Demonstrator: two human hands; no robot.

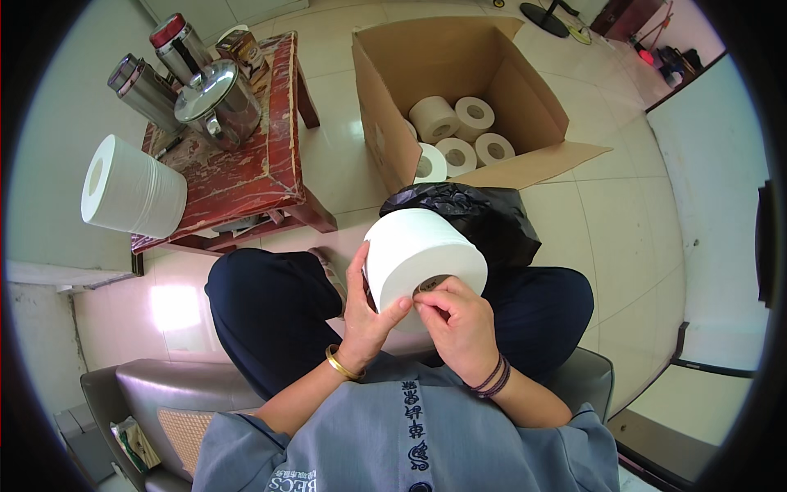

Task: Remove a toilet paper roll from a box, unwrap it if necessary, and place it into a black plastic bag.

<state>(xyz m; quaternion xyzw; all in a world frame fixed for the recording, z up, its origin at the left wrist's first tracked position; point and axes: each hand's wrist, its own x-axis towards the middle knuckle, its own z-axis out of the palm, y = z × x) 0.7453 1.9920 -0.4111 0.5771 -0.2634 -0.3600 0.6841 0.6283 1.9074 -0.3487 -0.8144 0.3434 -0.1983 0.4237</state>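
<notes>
Between my hands, above my lap, is a large white toilet paper roll [412, 246], one flat end tilted up towards me. My left hand [369, 307] grips its left side, the thumb resting on the flat end near the core. At the lower edge of the core hole, the fingertips of my right hand [458, 323] are pinched together; whether they hold a bit of paper or the core's rim is too small to tell. Dark marks show on the inner wall of the core [433, 283]. Just beyond the roll sits a black plastic bag [492, 221].
An open cardboard box [393, 117] holding several paper rolls [458, 157] stands ahead on the tiled floor. To the left, a worn red wooden table [258, 178] bears another large roll [135, 187], a lidded steel pot [224, 107] and two steel flasks [144, 92]. I sit on a grey sofa [178, 378].
</notes>
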